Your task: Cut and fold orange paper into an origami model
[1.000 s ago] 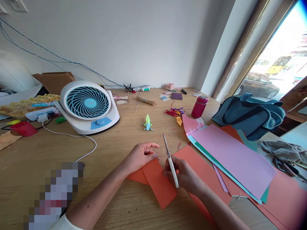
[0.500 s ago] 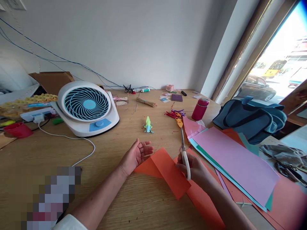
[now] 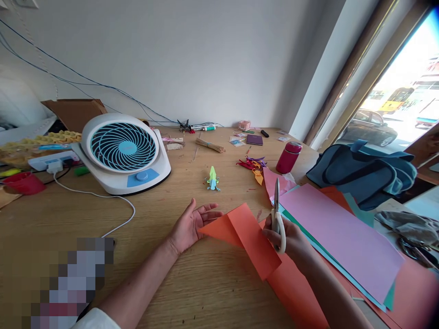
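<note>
My left hand (image 3: 194,224) is open, palm up with its fingers spread, beside the pointed left corner of a folded orange paper (image 3: 255,242). White-handled scissors (image 3: 278,219) stand upright in my right hand (image 3: 286,235), whose fingers are closed round the handles; the blades look closed. The folded paper lies against the fingers of my right hand, and whether they pinch it is hidden. Another orange sheet (image 3: 298,288) lies beneath my right forearm. Beyond my hands a small green and blue paper figure (image 3: 212,178) stands on the wooden table (image 3: 164,283).
A white fan (image 3: 125,153) and its cord are at the left. Coloured paper scraps (image 3: 254,167), a red flask (image 3: 288,157) and a blue bag (image 3: 360,169) stand toward the right. Stacked sheets, pink on top (image 3: 339,237), lie right of my right hand.
My right hand has moved slightly right with the scissors, and the folded orange paper has shifted right and up, away from my left hand. My left hand stays open.
</note>
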